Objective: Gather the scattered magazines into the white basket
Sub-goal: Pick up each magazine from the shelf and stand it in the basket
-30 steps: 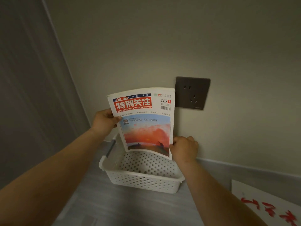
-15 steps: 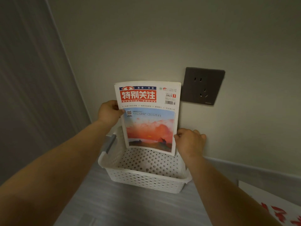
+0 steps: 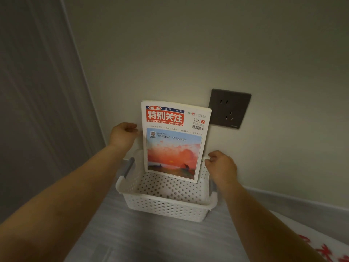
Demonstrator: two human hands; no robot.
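Left hand (image 3: 123, 136) hovers with its fingers loosely curled and holds nothing; it sits above the left rim of the white basket (image 3: 166, 207), with a narrow gap between its fingertips and the left edge of the magazine (image 3: 174, 142). Right hand (image 3: 221, 167) is loosely curled as well and grips nothing. It is over the basket's far right corner, close beside the magazine's lower right edge, and I cannot tell whether its knuckles brush the rim.

The magazine stands upright inside the basket, along the basket's far side. Its bottom edge is down on the perforated floor and its top leans back against the wall (image 3: 188, 53). The cover faces the camera, with a red title block at the top and a picture of an orange sky below.

The basket rests on the grey wood-look floor (image 3: 151, 239), pushed up to the wall, with a grey handle (image 3: 128, 168) on its left end. Above and to the right of the basket, a dark socket plate (image 3: 229, 108) is set into the wall. Left of the basket runs a grey panel (image 3: 37, 110). Well to the basket's right, at the lower corner of the view, lies a white sheet (image 3: 321, 248) with red characters.
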